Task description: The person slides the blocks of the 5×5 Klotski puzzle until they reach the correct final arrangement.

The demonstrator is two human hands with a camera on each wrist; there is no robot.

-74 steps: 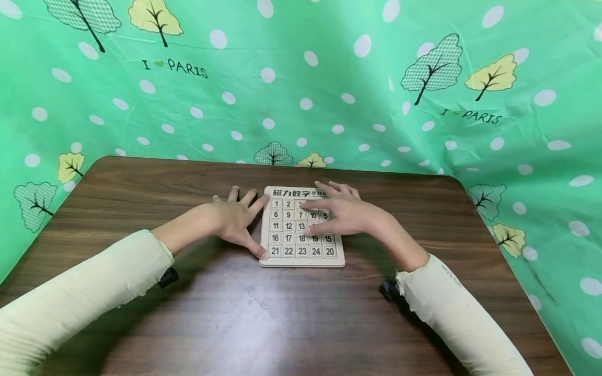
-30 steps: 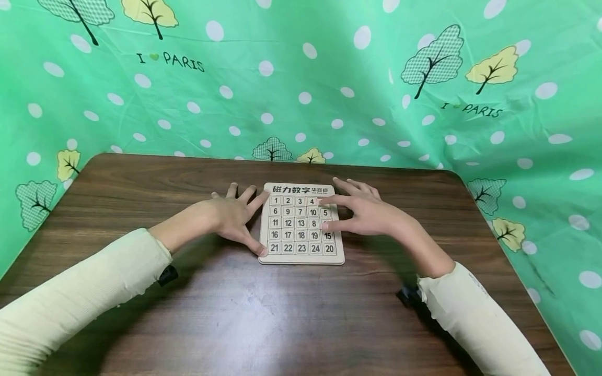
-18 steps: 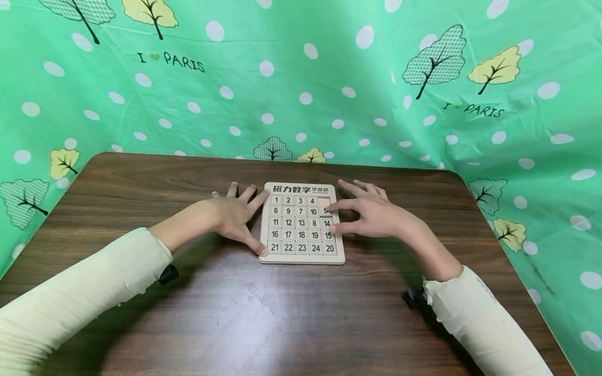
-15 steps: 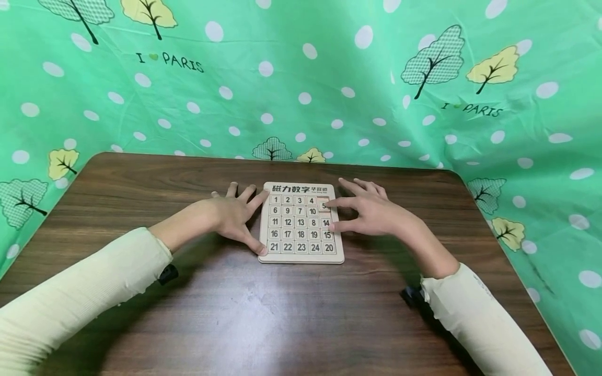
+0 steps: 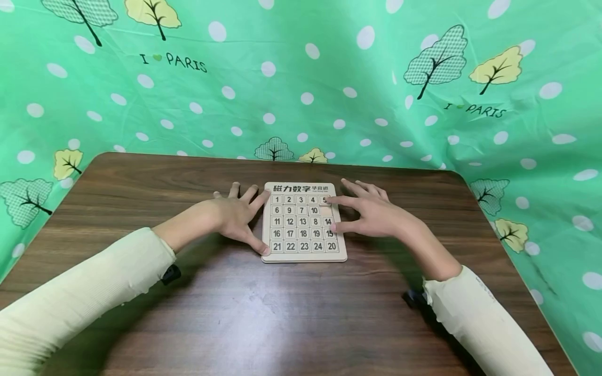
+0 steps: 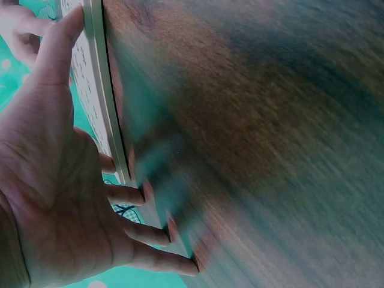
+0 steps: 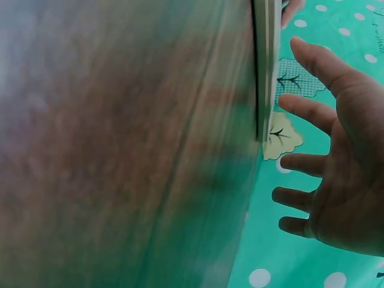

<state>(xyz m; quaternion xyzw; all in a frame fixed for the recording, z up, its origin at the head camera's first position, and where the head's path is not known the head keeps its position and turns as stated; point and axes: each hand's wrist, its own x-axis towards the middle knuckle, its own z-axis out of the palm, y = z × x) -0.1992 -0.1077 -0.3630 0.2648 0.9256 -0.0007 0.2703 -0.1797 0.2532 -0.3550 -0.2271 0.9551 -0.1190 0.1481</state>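
1. In the head view, the wooden number board lies flat at the middle of the frame, on the dark table.
2. The left hand, left of centre, is fanned wide, with thumb and index finger touching the board's left rim. Only the left wrist view shows its palm and the board's layered side, at upper left.
3. The right hand, right of centre, is also spread; its index fingertip touches tile 5 at the grid's upper right. The right wrist view shows its palm and separated fingers at right, but whether it touches anything cannot be told there.
4. Numbers read clearly only in the head view. A pale recess shows directly below tile 5, right of tile 10 and above tile 14.
5. Wood stretches from the board's near edge to the frame bottom; its far edge runs just above the fingers, against green cloth.
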